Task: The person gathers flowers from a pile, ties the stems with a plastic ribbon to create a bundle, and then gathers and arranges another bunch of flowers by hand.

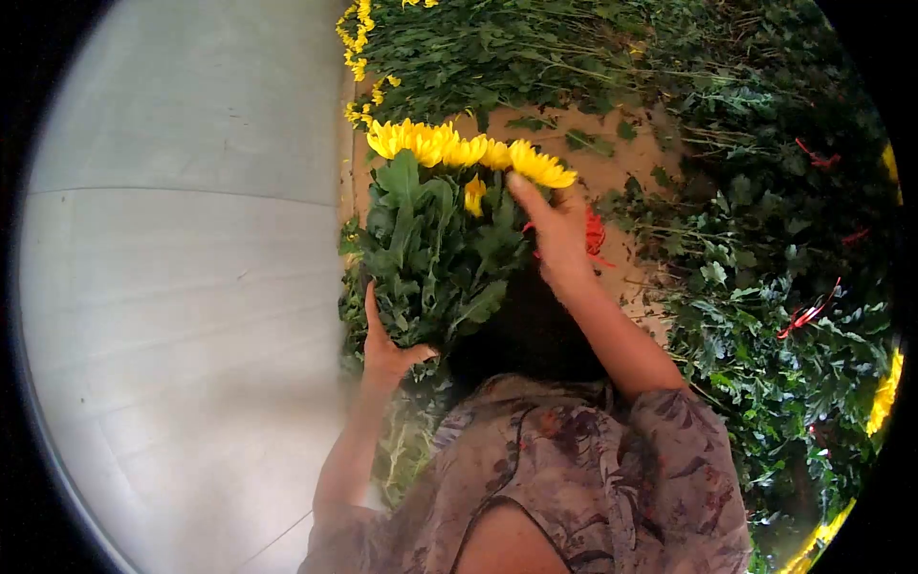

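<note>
A bunch of yellow chrysanthemums point(435, 225) with dense green leaves stands upright in front of my chest, its flower heads in a row at the top. My left hand point(390, 354) is wrapped round the lower part of the bunch, thumb on the near side and a finger up along its left edge. Up at the right end of the blooms, my right hand point(557, 225) has its thumb against the rightmost yellow flower head point(540, 165); its other fingers are partly hidden behind. A bundle of red ties point(595, 237) shows just beside my right wrist.
Cut chrysanthemum stems point(507, 57) lie heaped at the back on a brown surface point(622, 143). More leafy bunches point(755, 268) fill the right side, some with red ties point(808, 311). A pale wall or panel point(182, 287) runs along the left.
</note>
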Tool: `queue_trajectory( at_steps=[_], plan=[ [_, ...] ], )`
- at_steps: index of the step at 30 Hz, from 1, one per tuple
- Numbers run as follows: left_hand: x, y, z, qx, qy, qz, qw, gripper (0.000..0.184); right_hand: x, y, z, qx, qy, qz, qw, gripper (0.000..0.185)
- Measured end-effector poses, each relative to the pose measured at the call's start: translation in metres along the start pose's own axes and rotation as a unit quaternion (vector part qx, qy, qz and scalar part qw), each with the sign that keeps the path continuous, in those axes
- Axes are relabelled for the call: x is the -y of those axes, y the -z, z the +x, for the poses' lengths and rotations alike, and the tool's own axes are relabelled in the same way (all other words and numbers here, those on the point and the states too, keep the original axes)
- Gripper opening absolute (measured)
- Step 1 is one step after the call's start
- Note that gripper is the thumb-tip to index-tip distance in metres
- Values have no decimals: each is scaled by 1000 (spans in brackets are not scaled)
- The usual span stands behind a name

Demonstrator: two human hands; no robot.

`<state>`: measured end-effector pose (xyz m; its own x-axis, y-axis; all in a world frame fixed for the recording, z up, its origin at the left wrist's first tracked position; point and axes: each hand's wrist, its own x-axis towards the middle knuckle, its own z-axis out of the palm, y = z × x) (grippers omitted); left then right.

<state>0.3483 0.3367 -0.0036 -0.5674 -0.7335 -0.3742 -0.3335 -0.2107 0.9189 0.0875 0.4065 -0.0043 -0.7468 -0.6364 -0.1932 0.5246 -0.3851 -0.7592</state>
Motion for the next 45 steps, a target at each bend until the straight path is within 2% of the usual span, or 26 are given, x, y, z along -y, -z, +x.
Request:
queue_trajectory(
  at_steps=[2, 3, 5, 8, 11, 12, 14, 15, 18, 20, 22, 23, 24, 27, 28, 30, 31, 33, 34, 36, 37, 38, 40, 41, 43, 45],
  plan=[
    [0, -2, 0, 25, -3, -5, 1000, 140, 1, 7, 7, -5, -22, -14, 1000, 28],
    [-2, -4, 0, 27, -2, -5, 1000, 140, -2, 8, 10, 14, 4, -33, 999, 29],
    [-3, -10, 0, 6, -122, 187, 975, 139, -5, 4, 12, 22, 18, -63, 998, 30],
    [-3, -22, 2, -43, -154, 242, 957, 135, -19, 1, 15, 19, 51, -84, 995, 29],
    [0, -34, 3, -127, -164, 320, 924, 128, -12, -3, 12, 25, 41, -102, 994, 30],
    [1, -34, 2, -125, -160, 320, 925, 128, -11, -2, 11, 32, 22, -119, 992, 32],
    [2, -32, 0, -159, -67, 331, 928, 122, -23, 5, -1, 12, 32, -86, 996, 35],
    [11, -24, 6, -148, -98, 308, 935, 119, -27, 9, -8, -7, 49, -51, 997, 38],
    [18, -5, 14, -118, -78, 334, 932, 121, -24, 19, -42, 21, 32, -21, 999, 42],
    [12, -11, 13, -111, -84, 305, 942, 113, -26, 36, -57, 55, 3, -47, 997, 37],
    [7, -10, 16, -88, -57, 245, 964, 95, -17, 59, -61, 182, -39, -293, 938, 32],
    [5, -6, 18, -78, -28, 195, 977, 78, -11, 69, -56, 167, -26, -265, 949, 25],
    [9, 6, 21, -78, -28, 194, 977, 78, -17, 90, -45, 117, -51, -258, 958, 29],
    [12, 32, 23, -27, 41, 61, 997, 52, -4, 137, -7, -64, -119, -306, 942, 37],
    [10, 36, 22, -28, 40, 58, 997, 52, -7, 151, 8, -62, -119, -308, 942, 37],
    [7, 50, 19, 33, 9, 9, 999, 50, -22, 169, 34, -61, -140, -411, 899, 46],
    [11, 59, 16, -20, 71, -46, 996, 76, -25, 168, 43, -59, -142, -412, 898, 46],
    [11, 66, 8, -27, 88, -67, 993, 78, -26, 140, 53, 20, -121, -484, 867, 52],
    [11, 70, 5, -30, 104, -87, 990, 81, -29, 131, 57, 23, -122, -484, 866, 52],
    [16, 79, 3, -17, 98, -132, 986, 85, -32, 120, 65, 141, -173, -585, 780, 52],
    [19, 81, 1, -12, 93, -155, 983, 86, -46, 126, 69, 157, -189, -526, 814, 42],
    [18, 81, -2, -6, 89, -179, 980, 88, -45, 124, 68, 161, -188, -528, 812, 42],
    [16, 80, -11, 29, 47, -159, 986, 66, -45, 119, 63, 75, -199, -320, 923, 35],
    [19, 82, -15, 39, 32, -154, 987, 59, -44, 121, 64, 79, -199, -324, 921, 35],
    [44, 114, -15, 47, 12, -139, 989, 58, -38, 134, 67, 49, -190, -167, 966, 32],
    [61, 143, -22, 44, -5, -135, 990, 59, -17, 131, 71, -14, -128, -79, 989, 25]
  ],
)
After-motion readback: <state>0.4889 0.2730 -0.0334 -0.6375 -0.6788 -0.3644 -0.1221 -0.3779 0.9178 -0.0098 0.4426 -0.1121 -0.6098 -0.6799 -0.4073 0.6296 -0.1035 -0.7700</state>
